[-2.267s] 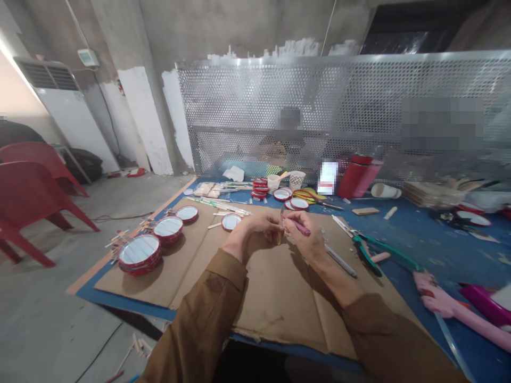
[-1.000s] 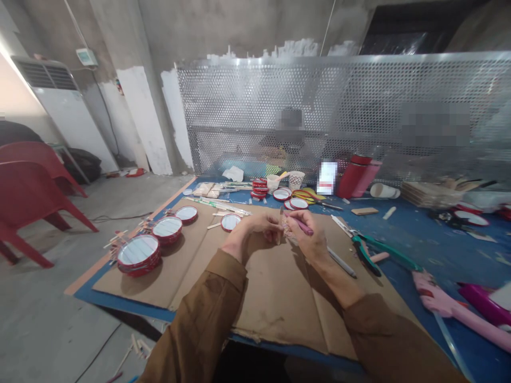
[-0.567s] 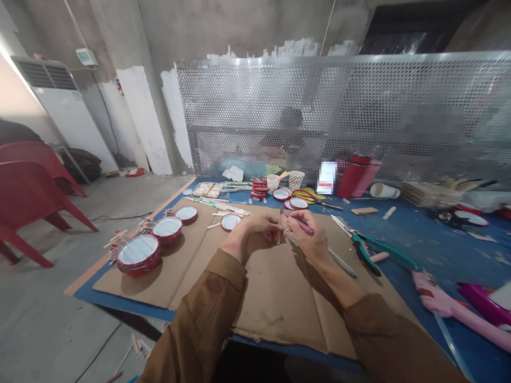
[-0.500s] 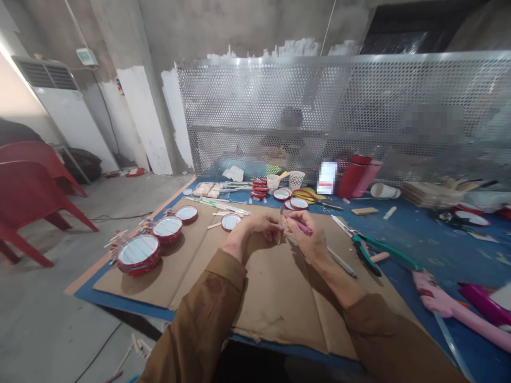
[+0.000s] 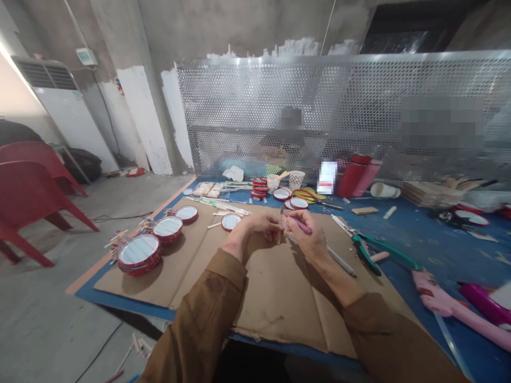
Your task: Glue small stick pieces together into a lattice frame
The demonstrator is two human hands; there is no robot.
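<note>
My left hand (image 5: 266, 226) is closed, its fingertips pinching a small wooden piece (image 5: 279, 234) with pinkish patterning, partly hidden by the fingers. Close against it, my right hand (image 5: 311, 236) grips a purple stick (image 5: 302, 225), whose near end meets the held piece. Whether the stick is a pen or a bare rod I cannot tell. Both hands are above a brown cardboard sheet (image 5: 275, 298). Beneath the right wrist lies a grey pen-like tool (image 5: 341, 261). A round red-rimmed mirror (image 5: 230, 222) rests just beyond the left forearm.
Stacked red-rimmed round mirrors (image 5: 139, 254) with sticks attached stand at left. To the right lie green-handled pliers (image 5: 365, 255) and a pink glue gun (image 5: 435, 295). Behind are paper cups (image 5: 296, 180), a lit phone (image 5: 327, 177), a red bottle (image 5: 353, 175) and a perforated metal screen (image 5: 247, 106).
Almost nothing differs. Both hands stay together at the same spot, with only a very slight shift of the right fingers and the purple stick.
</note>
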